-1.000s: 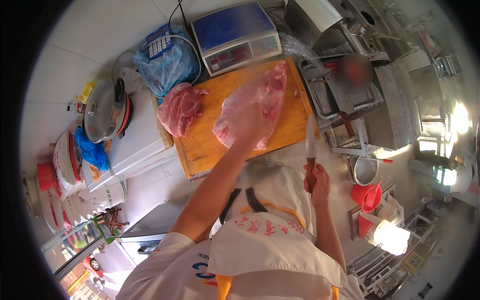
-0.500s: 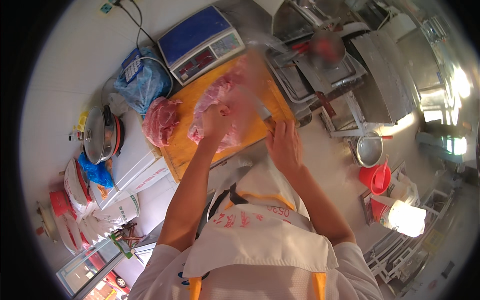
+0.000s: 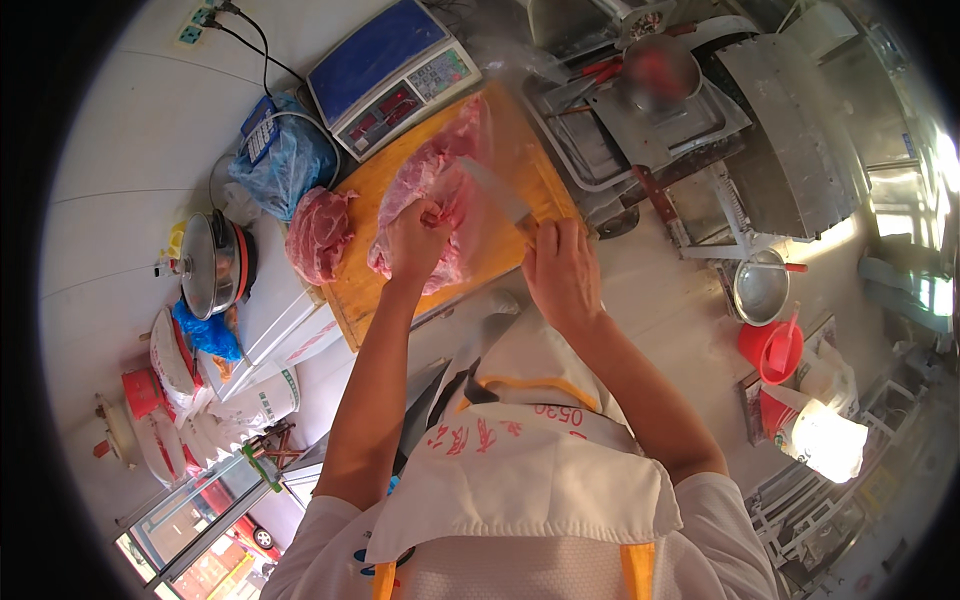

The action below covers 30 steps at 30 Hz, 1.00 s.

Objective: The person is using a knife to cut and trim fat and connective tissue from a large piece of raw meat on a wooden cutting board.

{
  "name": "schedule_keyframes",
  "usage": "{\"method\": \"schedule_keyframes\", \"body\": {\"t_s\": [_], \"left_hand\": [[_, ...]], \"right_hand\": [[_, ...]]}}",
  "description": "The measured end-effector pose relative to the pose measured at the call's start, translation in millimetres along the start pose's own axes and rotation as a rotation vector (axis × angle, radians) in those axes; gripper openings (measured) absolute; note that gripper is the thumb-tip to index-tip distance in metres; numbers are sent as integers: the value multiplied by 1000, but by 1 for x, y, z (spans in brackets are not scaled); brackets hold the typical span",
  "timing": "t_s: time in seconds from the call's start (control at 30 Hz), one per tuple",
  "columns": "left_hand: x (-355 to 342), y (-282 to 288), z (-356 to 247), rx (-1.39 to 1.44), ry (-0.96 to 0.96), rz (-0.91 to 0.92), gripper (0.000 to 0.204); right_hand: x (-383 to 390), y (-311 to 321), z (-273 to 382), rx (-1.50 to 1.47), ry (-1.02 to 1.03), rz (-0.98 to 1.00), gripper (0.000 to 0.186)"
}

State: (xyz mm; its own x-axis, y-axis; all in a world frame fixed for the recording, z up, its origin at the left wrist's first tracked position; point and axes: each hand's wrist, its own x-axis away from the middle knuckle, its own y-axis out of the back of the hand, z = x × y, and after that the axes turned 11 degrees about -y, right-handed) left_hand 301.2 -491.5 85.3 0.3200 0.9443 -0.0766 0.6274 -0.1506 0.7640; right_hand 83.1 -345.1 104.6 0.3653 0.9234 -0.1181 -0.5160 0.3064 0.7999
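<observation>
A long slab of raw pink meat (image 3: 440, 165) lies on a wooden cutting board (image 3: 525, 165). My left hand (image 3: 415, 242) is closed on the near part of this slab, its fingers curled into the meat. In my right hand (image 3: 562, 268) is the handle of a knife (image 3: 495, 188), whose blade points up and left with its tip at the slab's right side. Whether the edge is in the meat I cannot tell. A second, rounder lump of raw meat (image 3: 318, 235) sits at the board's left edge.
Behind the board stands a scale (image 3: 385, 65) with a blue top. A blue plastic bag (image 3: 285, 165) and a lidded pan (image 3: 208, 265) are on the left. Metal trays (image 3: 590, 150) and a cleaver (image 3: 652, 195) lie to the right, with a metal bowl (image 3: 660, 75) farther back.
The knife in my right hand has shifted slightly left and away from me, bringing its tip closer to the slab's middle. My left hand keeps its hold. The whole view has tilted slightly.
</observation>
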Motion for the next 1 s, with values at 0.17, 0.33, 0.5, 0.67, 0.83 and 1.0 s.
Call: {"method": "schedule_keyframes", "body": {"t_s": [0.17,0.33,0.5,0.67,0.83,1.0], "left_hand": [[2,-3,4,35,26,3,24],[-7,8,-15,99,190,93,26],[-8,-1,2,-99,75,60,30],[-15,1,17,-132,-49,130,28],[-33,19,6,-179,46,335,26],[-35,28,26,-87,93,378,27]], "right_hand": [[-1,0,0,19,17,-42,35],[-2,-4,0,13,-20,-86,35],[4,0,2,-366,-286,31,30],[6,-10,-16,-932,-545,376,23],[12,-20,7,-1022,-615,526,25],[32,-57,26,-745,-340,401,23]]}}
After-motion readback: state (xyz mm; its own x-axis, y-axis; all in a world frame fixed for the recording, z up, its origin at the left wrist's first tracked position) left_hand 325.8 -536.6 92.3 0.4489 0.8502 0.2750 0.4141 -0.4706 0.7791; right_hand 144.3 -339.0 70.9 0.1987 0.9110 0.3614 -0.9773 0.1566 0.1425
